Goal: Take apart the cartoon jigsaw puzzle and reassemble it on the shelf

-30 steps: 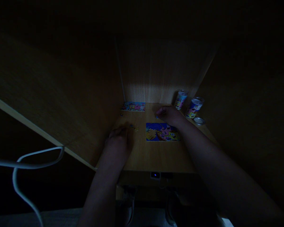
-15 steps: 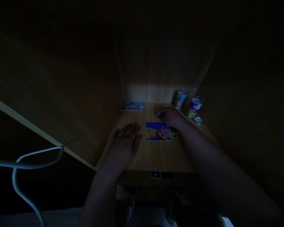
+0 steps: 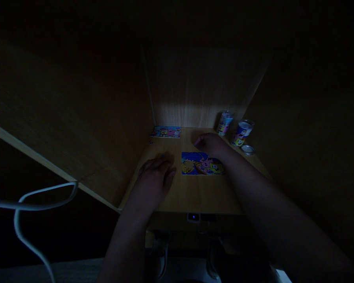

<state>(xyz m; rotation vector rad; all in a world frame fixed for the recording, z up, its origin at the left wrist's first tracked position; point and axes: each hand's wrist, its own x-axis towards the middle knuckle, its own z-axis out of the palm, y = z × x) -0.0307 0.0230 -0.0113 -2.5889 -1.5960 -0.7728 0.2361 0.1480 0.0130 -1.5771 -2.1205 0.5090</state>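
A jigsaw puzzle (image 3: 205, 167) with blue, pink and yellow cartoon figures lies on the wooden desktop; a tan, jagged-edged patch at its left looks like a gap. Just above its top edge, my right hand (image 3: 211, 144) is closed in a pinch, with a tiny puzzle piece (image 3: 195, 146) barely showing at the fingertips. To the puzzle's left, my left hand (image 3: 153, 177) rests low over the desk, fingers bent and thumb apart. A small bluish piece (image 3: 163, 156) shows by its fingertips. The light is dim.
A second puzzle strip (image 3: 165, 132) lies at the back left, with a small dark piece (image 3: 151, 142) below it. Two cartoon-printed cans (image 3: 225, 123) (image 3: 242, 133) stand at the back right beside a round lid (image 3: 247, 149). A white cable (image 3: 47, 207) hangs at left.
My left hand's fingers have drawn back and bent, and a small bluish piece now shows beyond them. My right hand has shifted only slightly above the puzzle.
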